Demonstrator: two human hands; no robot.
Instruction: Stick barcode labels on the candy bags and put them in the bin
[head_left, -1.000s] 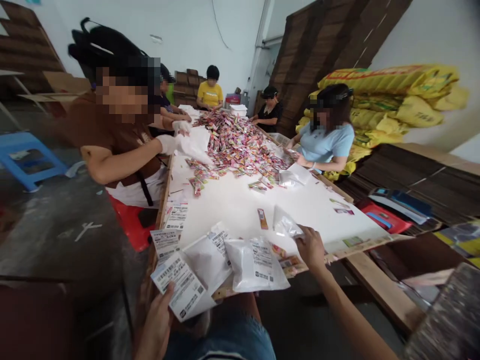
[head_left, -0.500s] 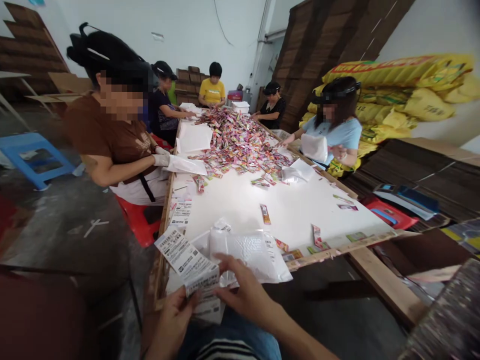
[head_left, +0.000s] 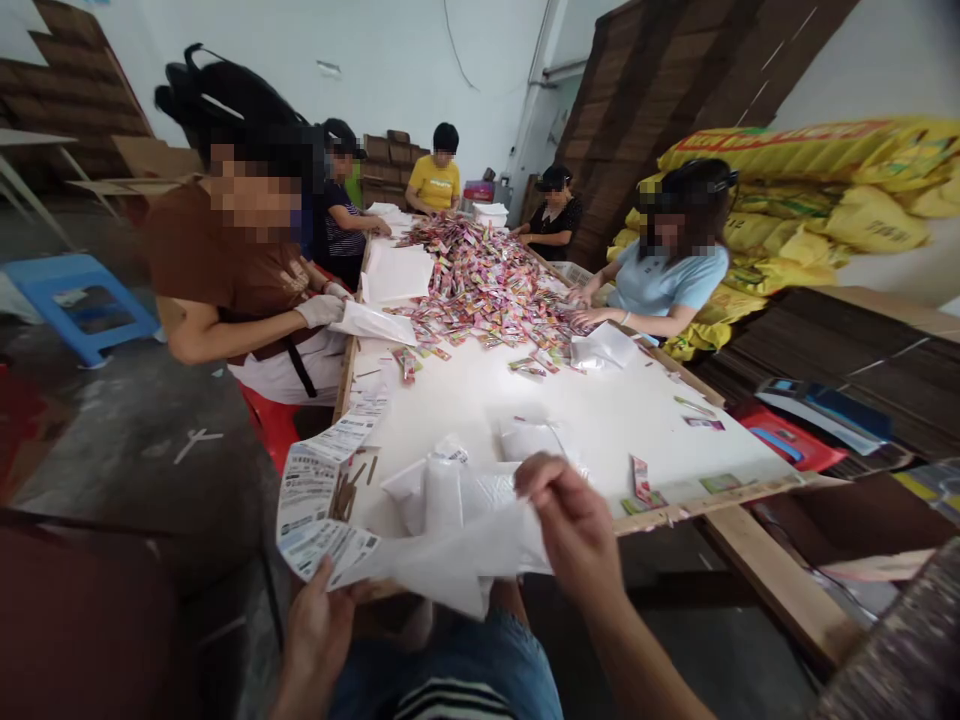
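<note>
Several plump bags [head_left: 445,492], contents hidden, handheld labels [head_left: 306,500]

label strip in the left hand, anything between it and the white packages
Yes: a pale sheet, pinched by the right hand, hangs in front of the white packages, partly hiding them. Nothing else visible blocks the label strip.
</note>
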